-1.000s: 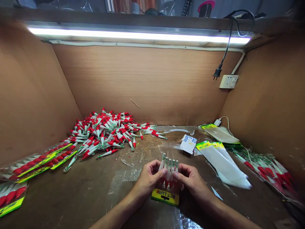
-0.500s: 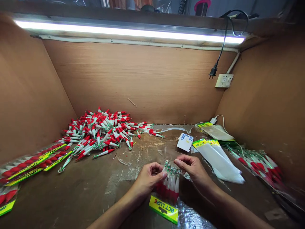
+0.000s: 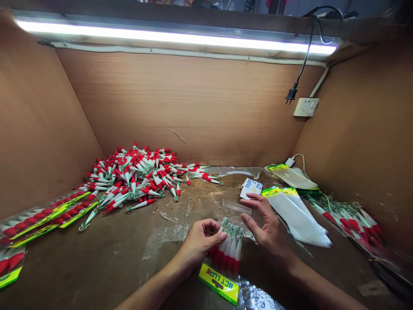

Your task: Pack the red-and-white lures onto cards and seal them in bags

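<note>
My left hand (image 3: pixel 205 237) pinches the left side of a clear plastic packet of fishing lures (image 3: pixel 229 249) between thumb and fingers. Several red and white lures lie side by side in it, their green-white hook ends pointing away from me. The packet's yellow-green "BCT LURE" header (image 3: pixel 219 283) faces me upside down. Beyond the hooks, the packet's clear flap (image 3: pixel 237 207) stands out past the lures. My right hand (image 3: pixel 263 226) hovers just right of the packet, thumb and fingers apart, with nothing in it.
A large heap of loose lures (image 3: pixel 142 172) lies at the back left, with filled packets (image 3: pixel 51 217) in front of it. To the right are bags with yellow headers (image 3: pixel 297 215), a white card (image 3: pixel 251 189) and more lures (image 3: pixel 351 221). A plug (image 3: pixel 291 94) hangs above.
My right hand has let go at the packet's hook end and opened, its fingers spreading up and away. The left hand keeps its pinch. The clear flap now shows more plainly.
</note>
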### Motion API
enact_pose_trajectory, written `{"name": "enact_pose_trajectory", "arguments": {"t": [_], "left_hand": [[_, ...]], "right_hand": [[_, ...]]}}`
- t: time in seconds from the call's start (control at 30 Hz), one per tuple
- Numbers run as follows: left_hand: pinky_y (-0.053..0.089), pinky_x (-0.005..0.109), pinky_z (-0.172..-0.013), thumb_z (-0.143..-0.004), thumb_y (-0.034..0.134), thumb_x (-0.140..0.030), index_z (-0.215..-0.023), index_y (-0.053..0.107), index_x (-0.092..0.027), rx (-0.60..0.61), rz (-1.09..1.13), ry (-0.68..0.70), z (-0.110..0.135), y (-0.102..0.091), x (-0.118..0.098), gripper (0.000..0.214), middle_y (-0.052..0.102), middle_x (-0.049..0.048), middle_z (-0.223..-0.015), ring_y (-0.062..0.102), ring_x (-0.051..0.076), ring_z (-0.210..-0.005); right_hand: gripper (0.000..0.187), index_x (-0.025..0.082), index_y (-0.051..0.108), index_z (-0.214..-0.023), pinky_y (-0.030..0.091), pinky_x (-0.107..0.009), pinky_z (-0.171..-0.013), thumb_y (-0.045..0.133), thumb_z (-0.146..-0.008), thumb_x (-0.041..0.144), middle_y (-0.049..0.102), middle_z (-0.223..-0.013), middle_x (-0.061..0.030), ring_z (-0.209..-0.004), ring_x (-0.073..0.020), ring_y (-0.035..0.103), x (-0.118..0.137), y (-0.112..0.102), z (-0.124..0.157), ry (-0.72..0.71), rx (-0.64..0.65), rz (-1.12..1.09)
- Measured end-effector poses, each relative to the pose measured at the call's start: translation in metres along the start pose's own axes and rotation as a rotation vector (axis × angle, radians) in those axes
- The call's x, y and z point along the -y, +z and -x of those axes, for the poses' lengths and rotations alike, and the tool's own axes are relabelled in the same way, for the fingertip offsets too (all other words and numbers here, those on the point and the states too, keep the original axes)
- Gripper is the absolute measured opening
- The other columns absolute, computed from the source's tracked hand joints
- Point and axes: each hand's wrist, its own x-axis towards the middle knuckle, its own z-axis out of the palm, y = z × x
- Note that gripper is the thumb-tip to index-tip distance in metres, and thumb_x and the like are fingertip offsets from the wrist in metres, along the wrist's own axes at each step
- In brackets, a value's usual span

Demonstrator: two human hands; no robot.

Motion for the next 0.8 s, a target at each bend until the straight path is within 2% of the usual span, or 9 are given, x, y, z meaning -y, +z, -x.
{"name": "enact_pose_trajectory", "arguments": {"t": [0.1, 0.2, 0.33, 0.6, 0.8], "left_hand": [[0.038, 0.020, -0.054, -0.071, 0.084, -0.044, -0.080, 0.065, -0.011, 0.012, 0.000, 0.006, -0.0013, 0.0011, 0.0009, 0.039, 0.063, 0.0015, -0.072, 0.052, 0.011, -0.061], [0.040, 0.020, -0.055, -0.070, 0.084, -0.043, -0.084, 0.066, -0.010, 0.048, 0.017, 0.000, -0.0022, 0.0008, 0.0038, 0.040, 0.065, 0.0027, -0.076, 0.055, 0.011, -0.062], [0.037, 0.019, -0.049, -0.069, 0.084, -0.045, -0.087, 0.066, -0.011, 0.108, 0.013, -0.102, -0.0002, 0.0014, 0.0064, 0.043, 0.065, 0.0018, -0.072, 0.053, 0.010, -0.055], [0.034, 0.019, -0.046, -0.064, 0.087, -0.041, -0.076, 0.058, -0.014, 0.073, 0.022, -0.108, 0.0010, 0.0029, 0.0068, 0.041, 0.060, -0.0009, -0.064, 0.049, 0.009, -0.050], [0.036, 0.020, -0.050, -0.066, 0.086, -0.044, -0.085, 0.065, -0.013, 0.115, 0.035, -0.129, 0.0035, -0.0003, 0.0060, 0.042, 0.062, 0.0014, -0.070, 0.051, 0.010, -0.056]], "right_hand": [[0.012, 0.029, 0.074, -0.098, 0.035, -0.044, -0.111, 0.068, -0.088, 0.032, 0.052, -0.140, -0.0040, -0.131, -0.0269, 0.045, 0.0028, -0.0005, 0.0003, -0.049, 0.136, 0.052], [0.008, 0.027, 0.074, -0.086, 0.040, -0.042, -0.106, 0.067, -0.090, 0.030, 0.063, -0.124, -0.0043, -0.123, -0.0245, 0.051, 0.0026, 0.0016, -0.0002, -0.025, 0.203, 0.009], [0.010, 0.027, 0.073, -0.088, 0.042, -0.041, -0.103, 0.065, -0.092, 0.029, 0.072, -0.096, -0.0037, -0.120, -0.0240, 0.054, -0.0005, 0.0032, 0.0009, -0.027, 0.232, -0.057], [0.011, 0.026, 0.074, -0.093, 0.037, -0.045, -0.108, 0.064, -0.093, 0.032, 0.068, -0.114, -0.0069, -0.126, -0.0258, 0.051, -0.0014, 0.0024, 0.0041, -0.010, 0.296, -0.007], [0.010, 0.025, 0.072, -0.093, 0.043, -0.042, -0.101, 0.062, -0.094, 0.028, 0.071, -0.102, -0.0057, -0.118, -0.0251, 0.052, 0.0063, 0.0021, 0.0043, -0.044, 0.244, -0.087]]}}
